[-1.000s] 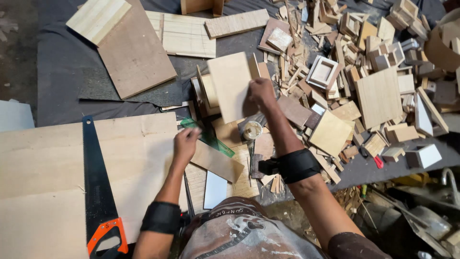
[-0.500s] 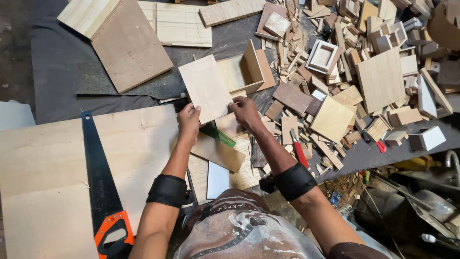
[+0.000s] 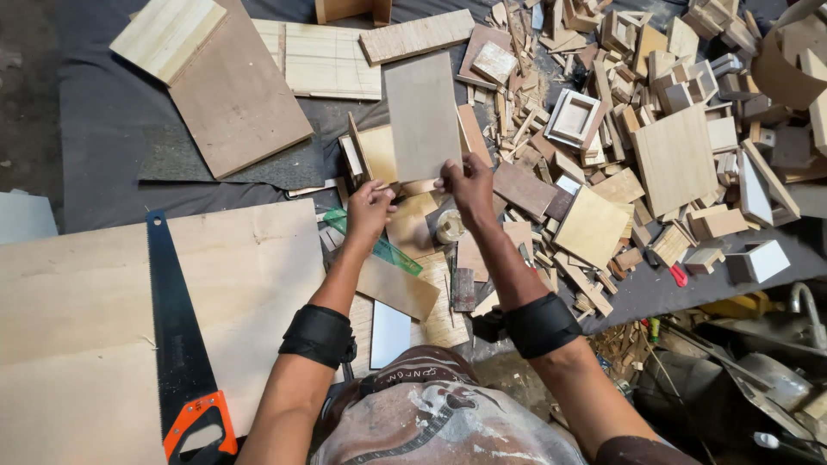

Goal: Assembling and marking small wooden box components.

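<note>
The right hand [image 3: 469,185] grips a thin wood panel [image 3: 422,116] upright; the left hand [image 3: 370,209] rests curled on scraps (box [image 3: 372,155] unfinished, seemingly).

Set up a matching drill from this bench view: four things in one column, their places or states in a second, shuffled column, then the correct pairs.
Things:
1. grey board
2. hand saw
3. green ruler
4. left hand

Places or states:
A. lying flat on the big plywood sheet
B. pinched at its lower edge by the right hand
C. closed loosely below the small open box
D. slanting under the left wrist among offcuts

Pairs: 1-B, 2-A, 3-D, 4-C
</note>
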